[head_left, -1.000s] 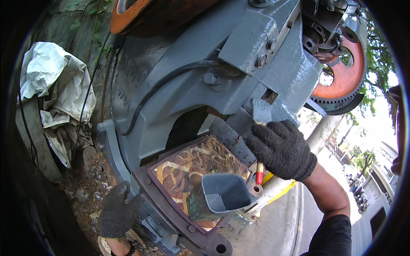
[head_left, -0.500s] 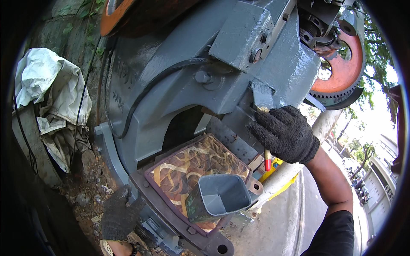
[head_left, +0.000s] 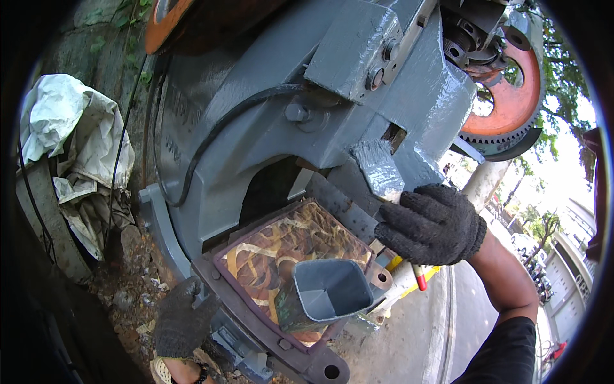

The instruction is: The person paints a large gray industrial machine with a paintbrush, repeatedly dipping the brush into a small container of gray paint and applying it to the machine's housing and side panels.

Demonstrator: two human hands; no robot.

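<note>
My right hand [head_left: 432,224], in a black knit glove, is closed round a paintbrush. The flat paintbrush [head_left: 377,169] has bristles loaded with wet grey paint, facing the machine's lower front; its red-tipped handle end shows below my fingers. Glossy fresh grey covers parts of the large machine body [head_left: 268,128] around it. Below, a square paint container [head_left: 332,307] with grey-coated inner walls stands on a brown patterned cloth pad [head_left: 256,256]. My left hand [head_left: 182,320], also gloved, grips the edge of the machine's base at lower left, its fingers partly hidden.
An orange toothed gear wheel [head_left: 511,96] sits at upper right, and another orange wheel rim [head_left: 157,32] at upper left. A black cable [head_left: 204,147] curves along the body. Crumpled white sheeting [head_left: 77,121] lies at left. A road [head_left: 428,333] runs beyond the machine at right.
The brush has shifted left and down, off the corner by the small square opening, which now shows. My right hand has turned and lowered slightly with it. The left hand has hardly moved.
</note>
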